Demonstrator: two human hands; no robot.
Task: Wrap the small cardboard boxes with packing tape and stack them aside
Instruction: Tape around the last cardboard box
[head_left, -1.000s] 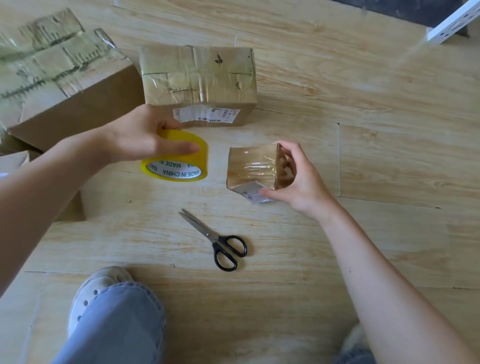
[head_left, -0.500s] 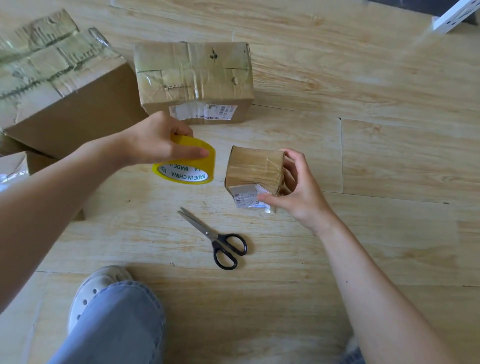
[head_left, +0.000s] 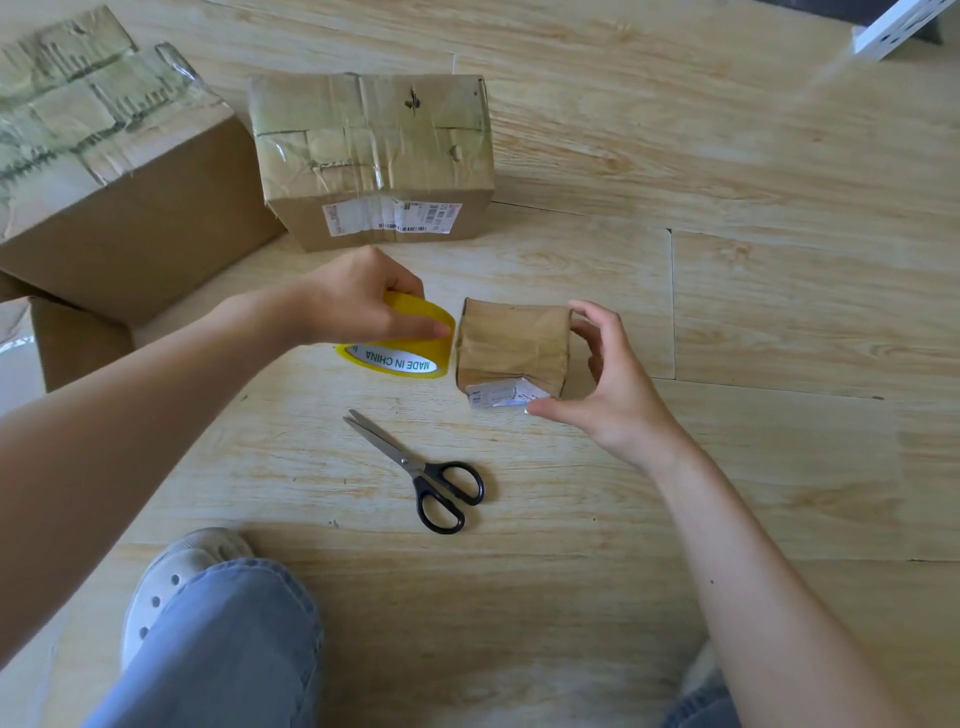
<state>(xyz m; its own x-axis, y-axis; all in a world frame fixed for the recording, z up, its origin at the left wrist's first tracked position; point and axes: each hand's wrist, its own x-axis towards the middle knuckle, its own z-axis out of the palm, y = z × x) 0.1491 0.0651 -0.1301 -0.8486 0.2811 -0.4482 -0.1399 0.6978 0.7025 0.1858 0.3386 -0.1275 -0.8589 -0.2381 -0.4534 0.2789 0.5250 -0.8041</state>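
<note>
- Bottom left of frame: I see a blue trouser leg (head_left: 223, 649) over a pale perforated shoe (head_left: 171, 577) on the wooden floor (head_left: 727, 260).
- Lower centre: black-handled scissors (head_left: 415, 467) lie flat, blades closed, apart from both hands.
- Centre right: the right hand (head_left: 613, 395) grasps the small cardboard box (head_left: 511, 343), with the thumb at its near corner by a white label and the fingers curled round its right side.
- Centre: the left hand (head_left: 353, 301) grips the yellow tape roll (head_left: 400, 358) from above. The roll's rim is just beside the box's left face; I cannot tell whether they touch.
- Upper centre: a medium taped box (head_left: 374, 150) with a shipping label.
- Upper left: a large taped box (head_left: 104, 171).
- Upper right corner: a white perforated rail (head_left: 904, 26).
</note>
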